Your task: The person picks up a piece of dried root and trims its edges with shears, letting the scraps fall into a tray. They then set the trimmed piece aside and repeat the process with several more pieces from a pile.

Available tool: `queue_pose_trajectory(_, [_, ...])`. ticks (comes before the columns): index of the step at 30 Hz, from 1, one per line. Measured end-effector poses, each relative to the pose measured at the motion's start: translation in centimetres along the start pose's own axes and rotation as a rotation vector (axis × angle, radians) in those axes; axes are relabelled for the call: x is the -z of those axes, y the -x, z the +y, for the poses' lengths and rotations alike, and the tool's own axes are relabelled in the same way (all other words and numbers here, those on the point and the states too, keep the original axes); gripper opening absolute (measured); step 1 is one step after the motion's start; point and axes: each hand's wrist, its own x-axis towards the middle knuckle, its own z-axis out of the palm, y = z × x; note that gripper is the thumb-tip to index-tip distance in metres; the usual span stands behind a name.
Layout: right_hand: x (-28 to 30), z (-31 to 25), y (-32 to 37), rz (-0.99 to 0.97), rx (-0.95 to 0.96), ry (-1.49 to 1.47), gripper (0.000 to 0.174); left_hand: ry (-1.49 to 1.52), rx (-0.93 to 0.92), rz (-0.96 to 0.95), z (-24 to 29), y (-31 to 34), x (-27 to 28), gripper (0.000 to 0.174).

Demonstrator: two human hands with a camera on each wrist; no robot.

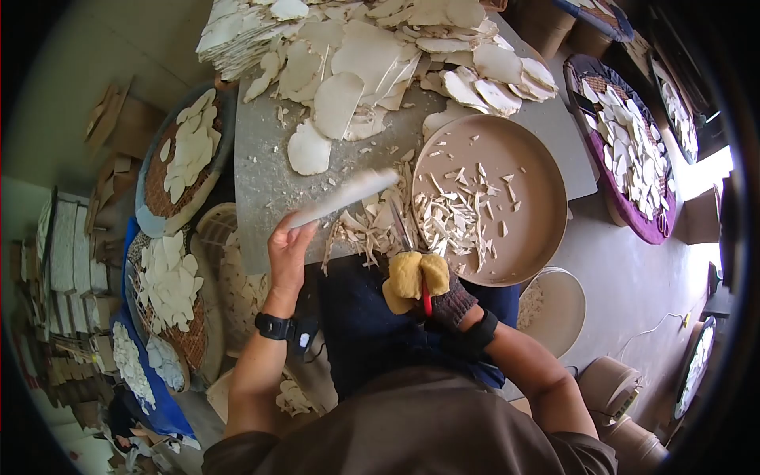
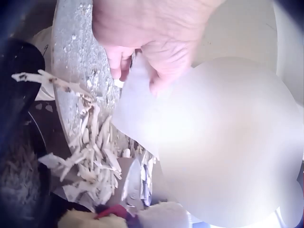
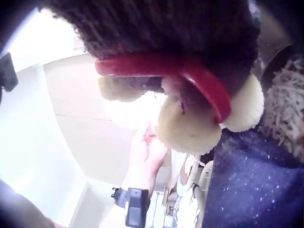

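Observation:
My bare left hand (image 1: 289, 247) pinches a thin, pale dried slice (image 1: 348, 196) at its near end, between thumb and fingers. The slice is motion-blurred and slants over the table toward the tray. A dark knitted glove with thick yellow finger covers (image 1: 408, 273) clothes my right hand (image 1: 427, 291), which grips scissors (image 1: 400, 226). Their red handle (image 3: 142, 66) shows against the glove in the right wrist view. The blades point away from me, beside the tray rim. Cut strips (image 1: 368, 229) lie heaped near the table edge, under the far end of the slice.
A round brown tray (image 1: 542, 198) holds many cut strips at the right. Stacked whole slices (image 1: 340, 59) cover the table's far side. A white bucket (image 1: 566, 313) stands below the tray. Baskets of slices (image 1: 170, 277) flank the left, and a purple-rimmed basket (image 1: 665, 214) stands right.

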Motion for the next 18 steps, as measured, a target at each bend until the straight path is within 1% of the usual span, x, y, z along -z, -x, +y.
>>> queue_pose_trajectory(2, [0.2, -1.1, 0.6, -0.009, 0.017, 0.521, 0.032, 0.084, 0.099, 0.023, 0.3, 0.5, 0.2, 0.023])
queue_pose_trajectory(3, [0.4, -0.8, 0.9, -0.039, -0.034, 0.557, 0.032, 0.126, 0.155, 0.034, 0.5, 0.9, 0.2, 0.026])
queue_pose_trajectory(6, [-0.2, -0.8, 2.1, 0.013, 0.024, 0.319, 0.028, 0.254, 0.314, -0.019, 3.3, 2.7, -0.7, 0.036])
queue_pose_trajectory(7, [-0.3, -1.2, 2.2, 0.073, 0.057, 0.434, 0.026, 0.226, 0.340, -0.058, 3.6, 3.3, -0.6, 0.040])
queue_pose_trajectory(9, [-0.8, -2.3, 2.2, 0.131, 0.047, 0.224, 0.024, 0.225, 0.370, -0.057, 3.9, 4.6, -0.9, 0.039])
queue_pose_trajectory(12, [-1.3, -0.4, 2.5, 0.157, 0.044, -0.033, 0.025, 0.186, 0.380, -0.049, 4.0, 6.3, -1.3, 0.039])
queue_pose_trajectory(13, [-1.0, 0.4, 2.6, 0.143, 0.054, 0.032, 0.027, 0.169, 0.375, -0.046, 3.9, 6.6, -1.4, 0.038])
queue_pose_trajectory(16, [-0.7, 3.1, 2.8, 0.166, 0.059, -0.016, 0.032, 0.173, 0.364, -0.038, 3.7, 7.5, -1.7, 0.039])
queue_pose_trajectory(18, [-0.5, 4.5, 2.6, 0.159, 0.063, -0.016, 0.040, 0.168, 0.358, -0.031, 3.2, 7.9, -1.6, 0.039])
